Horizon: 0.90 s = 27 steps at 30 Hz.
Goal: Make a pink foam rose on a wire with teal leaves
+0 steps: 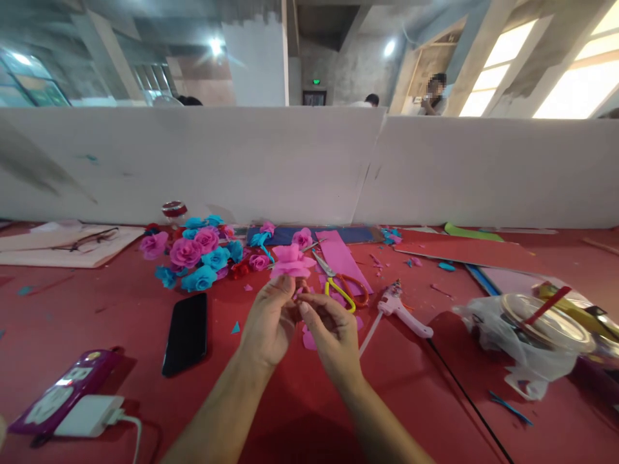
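Note:
Between my hands, above the red table, is a pink paper flower (291,261) with spread petals. My left hand (273,316) has its thumb and fingers closed on the flower's base. The fingertips of my right hand (331,328) are pinched together just under the petals, against the left fingers; what lies between them is hidden. Behind my right hand are scissors (345,290) with yellow and orange handles, lying beside a pink paper strip (341,254). Loose pink petals (309,338) lie below my hands. A pink glue gun (401,311) rests to the right.
Finished pink, blue and red paper flowers (198,254) are heaped at the left, near a black phone (186,335). A purple power strip (68,390) with a white charger sits front left. A lidded cup in a plastic bag (527,341) stands right. A white partition (193,167) closes the back.

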Tool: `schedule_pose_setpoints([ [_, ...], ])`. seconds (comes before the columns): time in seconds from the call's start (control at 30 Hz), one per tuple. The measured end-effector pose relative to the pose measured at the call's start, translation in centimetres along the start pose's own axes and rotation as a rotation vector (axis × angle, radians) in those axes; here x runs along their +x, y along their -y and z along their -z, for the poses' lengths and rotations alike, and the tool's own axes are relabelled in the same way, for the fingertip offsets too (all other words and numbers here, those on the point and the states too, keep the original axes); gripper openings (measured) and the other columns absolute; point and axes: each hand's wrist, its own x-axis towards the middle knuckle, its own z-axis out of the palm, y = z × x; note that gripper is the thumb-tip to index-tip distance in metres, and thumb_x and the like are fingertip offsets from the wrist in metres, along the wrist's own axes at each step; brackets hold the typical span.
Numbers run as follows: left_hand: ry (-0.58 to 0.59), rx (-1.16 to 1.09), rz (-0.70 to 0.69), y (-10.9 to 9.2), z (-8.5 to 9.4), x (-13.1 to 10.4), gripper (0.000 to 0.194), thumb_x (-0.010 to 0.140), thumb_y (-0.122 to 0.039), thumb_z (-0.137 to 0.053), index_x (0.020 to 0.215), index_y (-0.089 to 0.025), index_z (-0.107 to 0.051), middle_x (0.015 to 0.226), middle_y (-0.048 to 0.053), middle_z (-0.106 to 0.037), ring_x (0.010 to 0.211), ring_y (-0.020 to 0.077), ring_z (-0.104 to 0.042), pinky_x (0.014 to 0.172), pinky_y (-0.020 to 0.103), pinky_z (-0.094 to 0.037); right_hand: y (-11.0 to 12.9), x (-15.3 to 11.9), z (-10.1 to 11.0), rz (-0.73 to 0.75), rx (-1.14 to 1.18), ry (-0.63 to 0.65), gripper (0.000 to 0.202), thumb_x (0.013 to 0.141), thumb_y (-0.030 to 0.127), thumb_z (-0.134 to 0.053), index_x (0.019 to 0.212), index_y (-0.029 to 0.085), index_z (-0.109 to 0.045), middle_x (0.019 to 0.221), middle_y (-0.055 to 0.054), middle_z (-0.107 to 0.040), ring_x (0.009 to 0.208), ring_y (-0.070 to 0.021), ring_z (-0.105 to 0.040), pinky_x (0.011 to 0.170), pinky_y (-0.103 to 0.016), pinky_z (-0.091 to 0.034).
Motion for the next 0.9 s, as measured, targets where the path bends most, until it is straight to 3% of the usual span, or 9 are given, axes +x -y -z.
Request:
schedule_pose_setpoints([
  [0.1,-0.008,-0.071,0.172,-1.0,0.1,0.4,0.026,0.064,-0.028,-0.083,0.080,-0.013,-0.069,0.074,0.001,-0.066,0.065,0.0098,-0.062,0.055,0.019,-0.049,-0.3,0.1,-0.1,0.011,-0.058,0.051,0.012,0.080,0.024,-0.066,0.087,0.020,-0.074,0.073,-0.003,-0.071,0.065,-0.0142,-0.062,0.064,-0.027,-0.049],
  [0.2,-0.034,-0.158,0.216,-1.1,-0.1,0.7,0.014,0.083,-0.027,-0.066,0.088,-0.013,-0.066,0.072,0.000,-0.063,0.063,0.0077,-0.061,0.058,0.018,-0.051,-0.5,0.3,-0.2,-0.007,-0.042,0.032,0.012,0.077,0.024,-0.067,0.086,0.019,-0.074,0.074,-0.004,-0.072,0.066,-0.0148,-0.062,0.065,-0.028,-0.050],
  [0.33,-0.067,-0.212,0.300,-0.8,0.3,1.4,0.023,0.095,-0.029,-0.046,0.091,-0.014,-0.063,0.069,0.000,-0.061,0.059,0.0073,-0.059,0.051,0.017,-0.048,-1.0,0.4,-0.3,-0.108,0.042,0.027,0.013,0.075,0.027,-0.069,0.085,0.019,-0.073,0.074,-0.003,-0.071,0.065,-0.0144,-0.061,0.063,-0.027,-0.049],
  [0.53,0.105,-0.367,0.365,-0.6,2.1,2.2,0.032,0.100,-0.024,-0.032,0.082,-0.012,-0.056,0.055,-0.005,-0.046,0.050,0.0049,-0.050,0.057,0.017,-0.048,-0.7,0.8,0.2,-0.146,0.044,0.003,0.015,0.080,0.032,-0.066,0.076,0.018,-0.069,0.060,0.001,-0.061,0.054,-0.0096,-0.051,0.053,-0.022,-0.040],
  [0.7,0.242,-0.342,0.411,0.2,2.2,1.2,0.031,0.098,-0.021,-0.036,0.076,-0.010,-0.055,0.050,-0.006,-0.036,0.043,0.0038,-0.039,0.048,0.016,-0.039,-0.2,1.5,0.8,-0.169,0.177,-0.101,0.012,0.079,0.031,-0.069,0.076,0.019,-0.068,0.059,0.005,-0.057,0.053,-0.0071,-0.047,0.052,-0.020,-0.037],
  [0.9,0.233,-0.089,0.352,1.2,1.6,0.6,0.028,0.092,-0.026,-0.052,0.068,-0.012,-0.056,0.047,-0.006,-0.034,0.044,0.0055,-0.036,0.047,0.017,-0.038,-0.1,2.0,0.9,-0.264,0.336,-0.117,0.021,0.069,0.030,-0.077,0.069,0.018,-0.060,0.063,0.004,-0.060,0.050,-0.0054,-0.046,0.048,-0.018,-0.037],
])
